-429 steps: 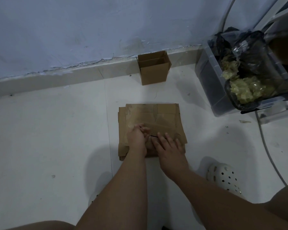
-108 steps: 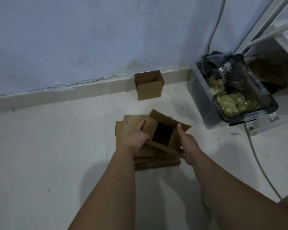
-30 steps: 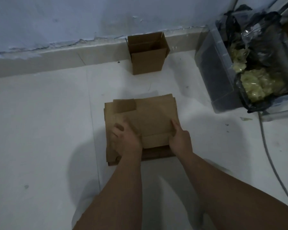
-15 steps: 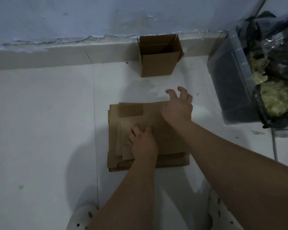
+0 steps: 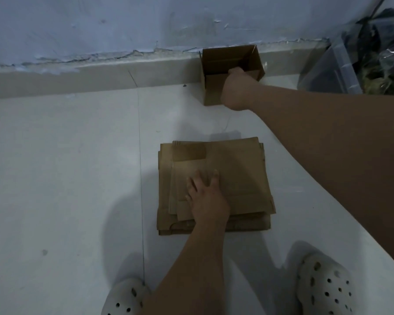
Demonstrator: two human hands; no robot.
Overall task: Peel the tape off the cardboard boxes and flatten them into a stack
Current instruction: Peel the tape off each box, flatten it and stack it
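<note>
One open box (image 5: 214, 87) stands at the wall (image 5: 123, 23); right hand (image 5: 234, 92) grips its near rim. Left hand (image 5: 205, 196), fingers spread, presses the stack (image 5: 237, 169). Box likely light, thin, crushable.

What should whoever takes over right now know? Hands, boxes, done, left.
Hands: the left hand rests flat, fingers spread, on the stack of flattened brown cardboard boxes on the white tiled floor. The right hand grips the front rim of the open brown cardboard box, which stands upright against the skirting.
Done: several boxes flattened and stacked.
Left: bring over the upright box, the only one in view, peel any tape, flatten it and add it to the stack.
</note>
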